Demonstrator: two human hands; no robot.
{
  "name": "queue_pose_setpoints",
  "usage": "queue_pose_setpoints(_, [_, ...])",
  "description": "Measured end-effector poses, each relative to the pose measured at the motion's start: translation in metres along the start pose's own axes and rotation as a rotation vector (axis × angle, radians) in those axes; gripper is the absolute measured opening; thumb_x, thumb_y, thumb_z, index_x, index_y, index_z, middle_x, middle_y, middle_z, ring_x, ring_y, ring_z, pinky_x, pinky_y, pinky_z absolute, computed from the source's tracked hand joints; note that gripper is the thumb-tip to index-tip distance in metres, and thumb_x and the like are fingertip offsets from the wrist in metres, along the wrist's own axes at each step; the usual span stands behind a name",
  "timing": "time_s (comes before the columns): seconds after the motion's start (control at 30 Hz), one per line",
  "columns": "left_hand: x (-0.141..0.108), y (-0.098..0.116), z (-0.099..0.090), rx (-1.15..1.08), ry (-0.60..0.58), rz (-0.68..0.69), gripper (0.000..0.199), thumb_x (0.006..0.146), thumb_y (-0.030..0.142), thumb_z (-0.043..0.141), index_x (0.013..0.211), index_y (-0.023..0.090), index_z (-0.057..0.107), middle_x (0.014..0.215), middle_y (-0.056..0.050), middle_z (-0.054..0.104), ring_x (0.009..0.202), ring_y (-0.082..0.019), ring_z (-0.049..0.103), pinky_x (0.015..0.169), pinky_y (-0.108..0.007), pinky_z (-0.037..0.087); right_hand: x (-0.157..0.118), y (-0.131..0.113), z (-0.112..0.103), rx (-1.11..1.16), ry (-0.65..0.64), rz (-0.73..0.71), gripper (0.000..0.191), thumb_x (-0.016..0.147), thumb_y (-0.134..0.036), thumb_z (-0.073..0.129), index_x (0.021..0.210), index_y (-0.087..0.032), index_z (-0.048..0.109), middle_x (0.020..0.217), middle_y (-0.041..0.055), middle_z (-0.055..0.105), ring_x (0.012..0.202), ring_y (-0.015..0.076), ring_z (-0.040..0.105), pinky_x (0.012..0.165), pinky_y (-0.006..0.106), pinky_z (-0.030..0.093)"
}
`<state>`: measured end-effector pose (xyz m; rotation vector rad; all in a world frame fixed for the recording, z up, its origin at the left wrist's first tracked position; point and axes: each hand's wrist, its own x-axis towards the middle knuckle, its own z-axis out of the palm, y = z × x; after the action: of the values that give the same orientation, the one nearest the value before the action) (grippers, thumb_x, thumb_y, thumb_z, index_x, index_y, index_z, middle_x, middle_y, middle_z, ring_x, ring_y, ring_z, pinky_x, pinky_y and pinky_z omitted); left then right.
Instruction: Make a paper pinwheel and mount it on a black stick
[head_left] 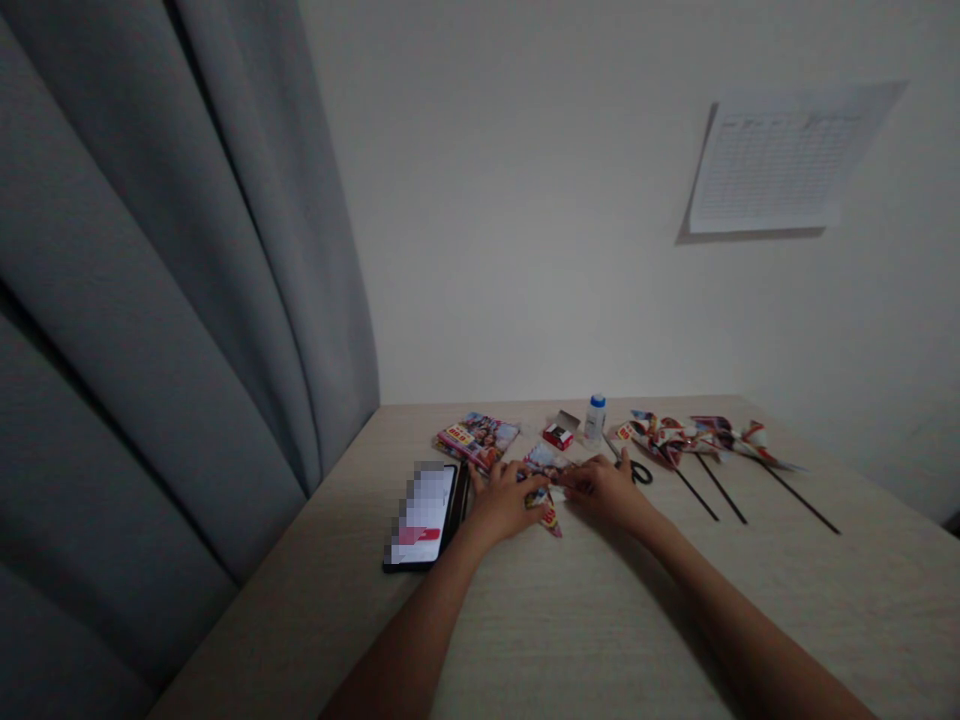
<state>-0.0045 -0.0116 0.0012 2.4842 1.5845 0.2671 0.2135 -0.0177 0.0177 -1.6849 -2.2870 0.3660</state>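
Note:
Between my two hands lies a colourful printed paper [551, 518], with pointed corners sticking out above and below. My left hand [504, 503] is on its left side, thumb and fingers curved over the paper and gripping it near the middle. From the right, my right hand [606, 487] pinches the paper's edge, its fingertips close together. My fingers cover the paper's centre, so any fold there is hidden. Just beyond my right hand are black-handled scissors [641, 472], partly covered by it.
Left of my hands lies a phone [427, 520] in an open dark case. Behind are a stack of printed sheets [476, 438], a small red box [559, 433] and a blue-capped bottle [595, 418]. Paper pinwheels [675, 440] on black sticks [724, 490] lie right. A grey curtain [187, 250] borders the left.

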Motion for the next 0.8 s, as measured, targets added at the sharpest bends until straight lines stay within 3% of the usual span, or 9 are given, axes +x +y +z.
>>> queue_pose_setpoints(0.33, [0.0033, -0.0012, 0.0049, 0.010, 0.026, -0.004, 0.057, 0.086, 0.060, 0.061, 0.141, 0.055, 0.045, 0.142, -0.001, 0.051, 0.138, -0.038, 0.036, 0.107, -0.083, 0.000, 0.0010, 0.0000, 0.0006, -0.017, 0.014, -0.018, 0.025, 0.091, -0.031, 0.058, 0.107, -0.035, 0.076, 0.109, 0.0056, 0.076, 0.121, 0.0323, 0.055, 0.108, 0.079, -0.001])
queue_pose_setpoints(0.6, [0.0012, -0.0007, 0.0025, -0.003, 0.027, 0.008, 0.042, 0.087, 0.058, 0.062, 0.128, 0.053, 0.059, 0.140, -0.002, 0.052, 0.137, -0.038, 0.037, 0.108, -0.081, -0.004, 0.0009, -0.0001, 0.0017, -0.034, 0.008, 0.000, 0.025, 0.091, -0.032, 0.057, 0.107, -0.034, 0.076, 0.109, 0.0065, 0.076, 0.119, 0.0313, 0.056, 0.110, 0.076, -0.001])
queue_pose_setpoints(0.8, [0.0019, -0.0003, 0.0021, 0.003, 0.011, -0.002, 0.040, 0.087, 0.057, 0.063, 0.127, 0.054, 0.060, 0.142, -0.001, 0.051, 0.138, -0.038, 0.036, 0.109, -0.080, -0.003, 0.0009, 0.0004, 0.0007, -0.043, -0.007, -0.006, 0.025, 0.091, -0.033, 0.057, 0.107, -0.034, 0.076, 0.108, 0.0055, 0.076, 0.119, 0.0310, 0.056, 0.109, 0.076, -0.001])
